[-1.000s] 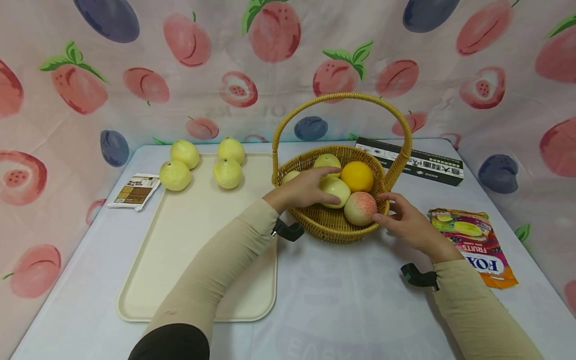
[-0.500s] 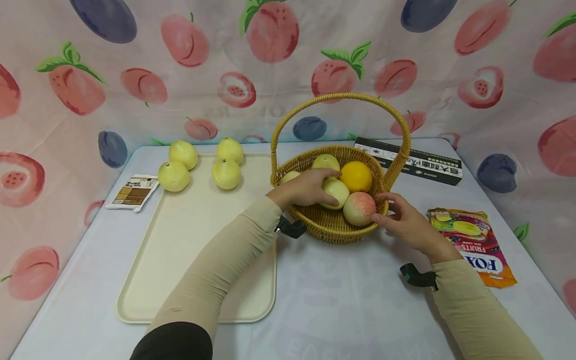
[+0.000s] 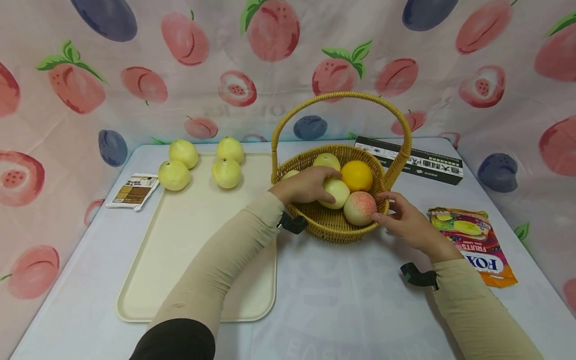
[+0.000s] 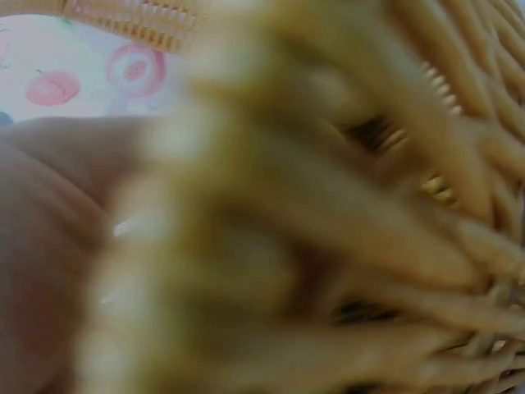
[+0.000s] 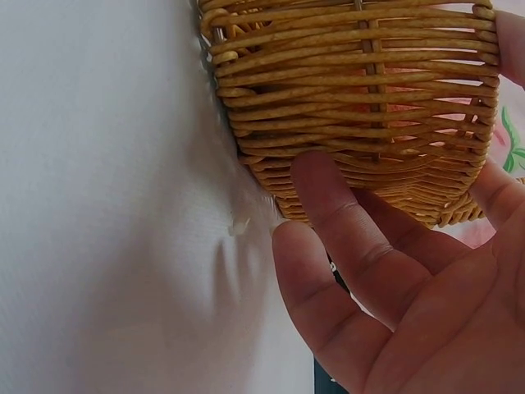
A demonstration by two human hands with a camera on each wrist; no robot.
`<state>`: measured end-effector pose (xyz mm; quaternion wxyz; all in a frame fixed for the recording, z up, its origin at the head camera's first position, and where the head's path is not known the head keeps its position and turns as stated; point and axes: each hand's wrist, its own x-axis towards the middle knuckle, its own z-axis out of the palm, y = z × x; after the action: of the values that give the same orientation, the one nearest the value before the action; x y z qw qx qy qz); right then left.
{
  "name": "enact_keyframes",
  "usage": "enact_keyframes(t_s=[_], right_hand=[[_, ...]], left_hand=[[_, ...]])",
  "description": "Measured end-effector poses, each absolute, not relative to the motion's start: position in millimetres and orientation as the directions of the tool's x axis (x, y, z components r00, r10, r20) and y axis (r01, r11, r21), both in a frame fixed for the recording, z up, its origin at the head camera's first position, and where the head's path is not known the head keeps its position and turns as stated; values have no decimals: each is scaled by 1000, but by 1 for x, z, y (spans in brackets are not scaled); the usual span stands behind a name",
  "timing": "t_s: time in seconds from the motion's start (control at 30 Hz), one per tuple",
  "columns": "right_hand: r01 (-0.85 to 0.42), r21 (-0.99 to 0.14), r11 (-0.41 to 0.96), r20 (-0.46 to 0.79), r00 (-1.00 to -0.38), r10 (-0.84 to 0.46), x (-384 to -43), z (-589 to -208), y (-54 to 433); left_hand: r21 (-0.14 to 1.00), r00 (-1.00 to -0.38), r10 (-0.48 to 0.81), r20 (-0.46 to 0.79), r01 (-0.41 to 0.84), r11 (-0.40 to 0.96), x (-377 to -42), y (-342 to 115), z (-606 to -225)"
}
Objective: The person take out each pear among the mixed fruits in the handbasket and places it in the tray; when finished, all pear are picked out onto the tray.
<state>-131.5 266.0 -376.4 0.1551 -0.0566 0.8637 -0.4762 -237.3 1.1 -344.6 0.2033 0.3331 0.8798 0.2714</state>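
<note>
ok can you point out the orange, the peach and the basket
Orange (image 3: 357, 176), head view: middle of its visible surface
Peach (image 3: 360, 208), head view: middle of its visible surface
Basket (image 3: 338, 235), head view: front wall, below the rim

Seen from the head, the left sleeve (image 3: 220, 257) and wrist camera (image 3: 293, 223) have shifted slightly toward one o'clock, and the left hand's (image 3: 303, 186) thumb (image 3: 327, 198) has slid a little toward nine o'clock across the pale green fruit (image 3: 338, 194).
</note>
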Motion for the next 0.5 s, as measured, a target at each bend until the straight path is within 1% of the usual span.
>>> enact_keyframes(t_s=[0.17,0.3,0.5], right_hand=[[46,-844,534,-209,-946,-249,-132,-376,266],[50,-843,536,-213,-946,-246,-131,-376,266],[54,-843,535,-215,-946,-244,-131,-376,266]], left_hand=[[516,-673,718,-181,556,651,-241,6,-349],[444,-665,721,-195,596,670,-241,9,-349],[394,-671,714,-199,613,685,-241,9,-351]])
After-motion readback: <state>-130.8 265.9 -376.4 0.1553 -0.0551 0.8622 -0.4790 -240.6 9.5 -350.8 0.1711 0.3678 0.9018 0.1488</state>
